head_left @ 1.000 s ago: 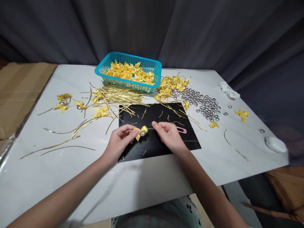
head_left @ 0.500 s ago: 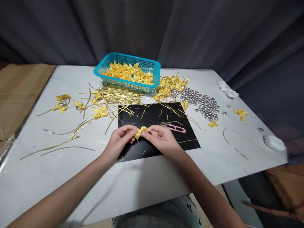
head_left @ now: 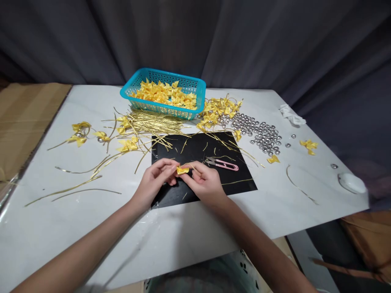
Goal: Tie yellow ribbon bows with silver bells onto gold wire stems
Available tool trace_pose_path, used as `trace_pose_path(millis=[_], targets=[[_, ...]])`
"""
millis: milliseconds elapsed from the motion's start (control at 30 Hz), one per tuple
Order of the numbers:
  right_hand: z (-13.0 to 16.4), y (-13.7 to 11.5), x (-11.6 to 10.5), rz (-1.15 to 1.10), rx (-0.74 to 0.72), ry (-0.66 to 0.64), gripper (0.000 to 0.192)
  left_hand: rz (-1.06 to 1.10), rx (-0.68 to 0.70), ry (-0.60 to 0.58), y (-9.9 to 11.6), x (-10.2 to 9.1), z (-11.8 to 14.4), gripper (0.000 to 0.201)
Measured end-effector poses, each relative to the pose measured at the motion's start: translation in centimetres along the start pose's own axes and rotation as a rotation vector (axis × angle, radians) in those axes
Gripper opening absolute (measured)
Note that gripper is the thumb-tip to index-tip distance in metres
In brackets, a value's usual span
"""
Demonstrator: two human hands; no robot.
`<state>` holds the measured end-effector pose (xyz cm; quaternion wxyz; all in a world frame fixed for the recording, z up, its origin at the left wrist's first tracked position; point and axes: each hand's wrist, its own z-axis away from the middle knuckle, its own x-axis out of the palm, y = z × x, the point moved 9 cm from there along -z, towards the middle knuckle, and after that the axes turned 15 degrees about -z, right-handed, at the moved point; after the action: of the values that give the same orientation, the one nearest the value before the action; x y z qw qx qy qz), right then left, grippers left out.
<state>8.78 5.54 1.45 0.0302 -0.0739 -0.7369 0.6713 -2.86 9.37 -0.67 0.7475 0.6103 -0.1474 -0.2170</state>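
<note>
Yellow bow [head_left: 183, 171] has turned; left grip [head_left: 155, 177] and right grip [head_left: 206, 180] pinch it.

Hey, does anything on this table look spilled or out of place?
Yes, slightly: one silver bead lies by the white rounded object at far right, well apart from the main bead pile, so it seems strayed.

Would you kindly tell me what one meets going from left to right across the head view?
Cardboard, left hand, held yellow bow, right hand, silver bead pile, crumpled white material, white rounded object.
</note>
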Motion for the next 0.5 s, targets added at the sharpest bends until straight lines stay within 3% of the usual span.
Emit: trace_pose_path(millis=[167, 367, 500], targets=[[0.3, -0.7, 0.1, 0.086, -0.033, -0.019, 0.012, -0.053, -0.004, 0.043, 0.0, -0.3, 0.0, 0.019], [0.3, 0.3, 0.5, -0.254, 0.215, -0.079, 0.028, -0.091, 0.039, 0.033, 0.4, -0.1, 0.2, 0.013], [0.0, 1.4, 0.2, -0.322, 0.254, -0.019, 0.032, -0.084, 0.057, -0.009, 0.6, 0.4, 0.2, 0.014]])
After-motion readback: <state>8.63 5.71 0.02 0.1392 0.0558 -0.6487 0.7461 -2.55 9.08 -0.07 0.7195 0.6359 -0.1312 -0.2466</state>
